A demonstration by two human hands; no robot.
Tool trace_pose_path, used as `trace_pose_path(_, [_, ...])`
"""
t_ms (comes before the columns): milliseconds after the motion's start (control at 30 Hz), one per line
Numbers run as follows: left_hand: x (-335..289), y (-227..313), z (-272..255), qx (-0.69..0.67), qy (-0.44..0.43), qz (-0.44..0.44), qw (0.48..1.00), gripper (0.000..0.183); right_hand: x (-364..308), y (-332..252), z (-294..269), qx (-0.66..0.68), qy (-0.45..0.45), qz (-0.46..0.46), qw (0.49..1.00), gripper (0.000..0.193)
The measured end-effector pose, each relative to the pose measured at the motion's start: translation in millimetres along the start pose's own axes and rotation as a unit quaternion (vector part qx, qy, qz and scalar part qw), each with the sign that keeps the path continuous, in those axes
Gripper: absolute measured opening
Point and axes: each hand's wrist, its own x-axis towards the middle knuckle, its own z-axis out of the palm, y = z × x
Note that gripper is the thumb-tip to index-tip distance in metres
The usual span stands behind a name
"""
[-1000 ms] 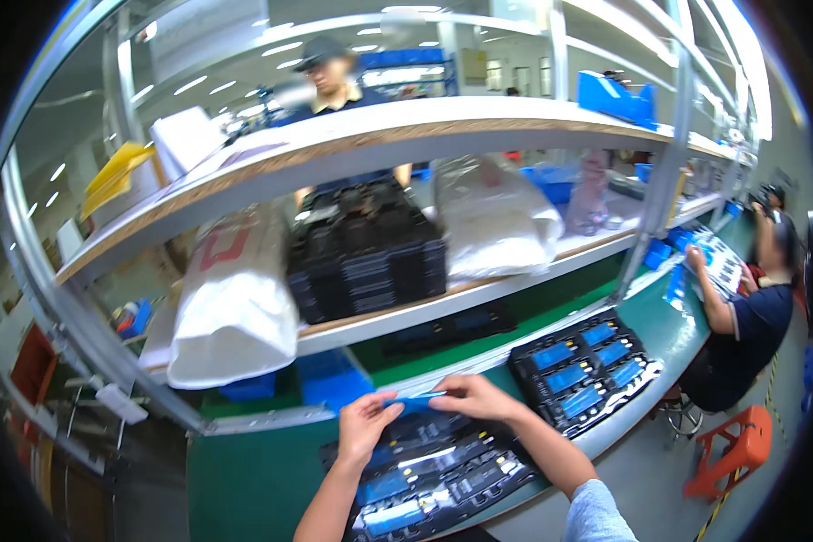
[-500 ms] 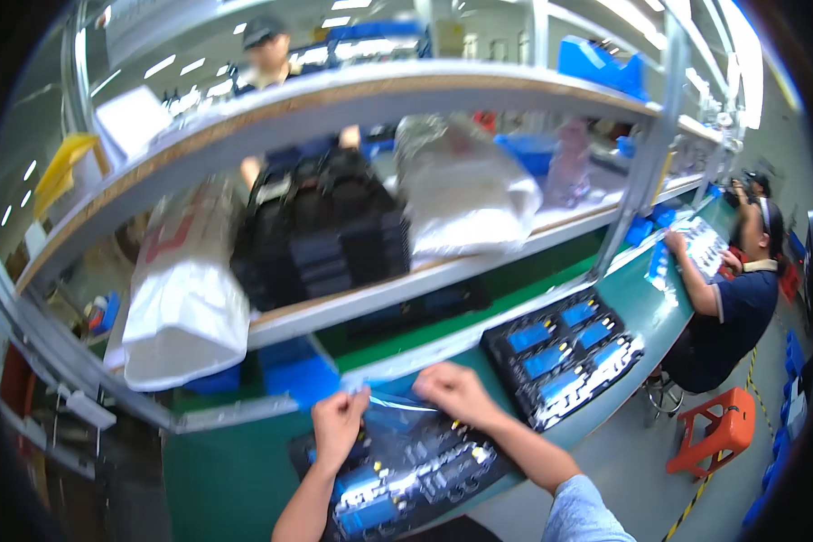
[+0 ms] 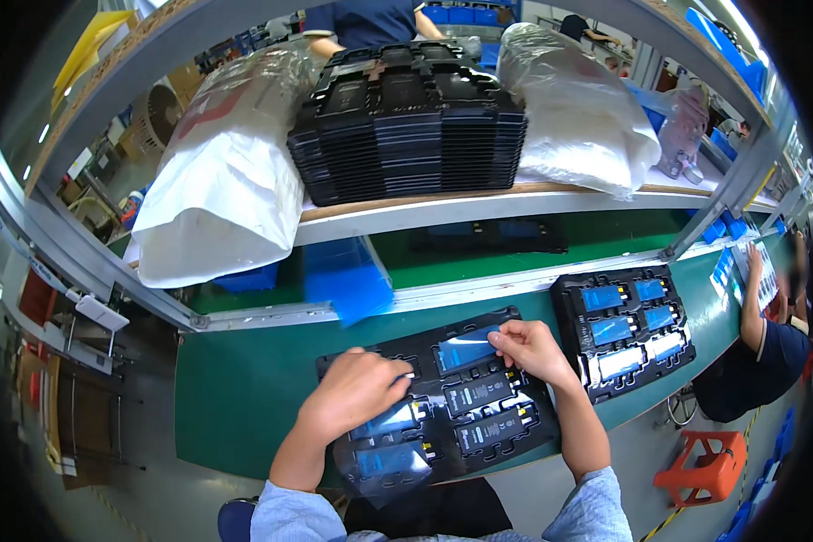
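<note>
A black plastic tray [image 3: 434, 406] of flat battery packs lies on the green bench before me. Two packs on its right side show a bare black face, such as this black battery [image 3: 479, 394]; the others look blue on top. My right hand [image 3: 535, 350] pinches the right end of a blue film [image 3: 465, 349] over the top right pack. At the upper left slot, my left hand [image 3: 357, 390] has its fingertips pressed together; what they hold is hidden. A loose clear sheet [image 3: 384, 465] lies across the lower left pack and overhangs the tray's near edge.
A second filled tray [image 3: 623, 330] sits to the right. Blue sheets [image 3: 345, 278] hang over the bench's back rail. On the shelf, a stack of black trays [image 3: 406, 135] stands between white plastic bags [image 3: 221, 199]. A co-worker [image 3: 759, 352] sits at right by an orange stool [image 3: 703, 468].
My hands have moved apart, letting go of the clear sheet once held between them; it now lies at the tray's lower left. My right hand is at the top right pack. My view has tilted down.
</note>
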Motion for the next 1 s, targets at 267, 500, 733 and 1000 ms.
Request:
trace_pose_path(267, [15,4,35,0.084,-0.032,0.023,0.996,0.022,-5,2,9,-0.035,0.027,0.022,0.999,0.023])
trace_pose_path(500, [16,2,39,0.091,-0.011,0.032,0.995,0.021,-8,-4,14,-0.061,0.036,0.011,0.997,0.023])
trace_pose_path(733, [18,0,39,0.086,-0.006,0.036,0.996,0.021,-6,-3,14,-0.072,0.037,0.010,0.997,0.023])
trace_pose_path(1000, [19,2,40,0.091,-0.002,0.047,0.995,0.020,-5,-2,15,-0.084,0.040,0.005,0.996,0.024])
